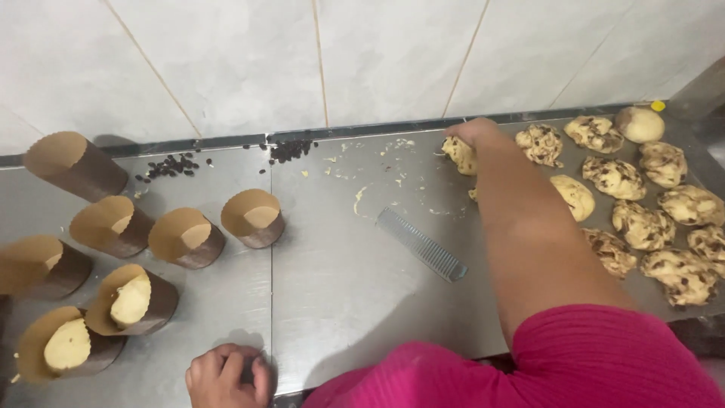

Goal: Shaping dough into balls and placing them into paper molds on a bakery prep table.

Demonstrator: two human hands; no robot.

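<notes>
your right hand (474, 132) is stretched out to the far edge of the steel table (340, 287), up by the tiled wall (302, 60). its fingers are curled down and closed on a lump of dough (459, 155) w/ dark bits in it; the lump sits on the table just under the hand. your forearm crosses over the left side of the dough batch, & the pink sleeve (574, 363) fills the near right corner.

more dough lumps (642, 223) lie in rows to the right of that hand, most w/ dark chips, a couple smoother & paler.

your left hand (226, 374) rests at the near edge of the table, fingers bent and drawn together, knuckles up; can't tell if anything is under it.

a ridged metal scraper (421, 244) lies flat at an angle mid-table, between the 2 hands, touching neither.

on the left, brown paper baking cups (181, 236) lie tipped on their sides. the 2 nearest you have pale dough inside (130, 300); the others look hollow.

a scatter of dark chips (172, 166) and a second small pile (291, 149) sit near the wall. smears & crumbs of dough (361, 198) mark the table in front of the right hand.
</notes>
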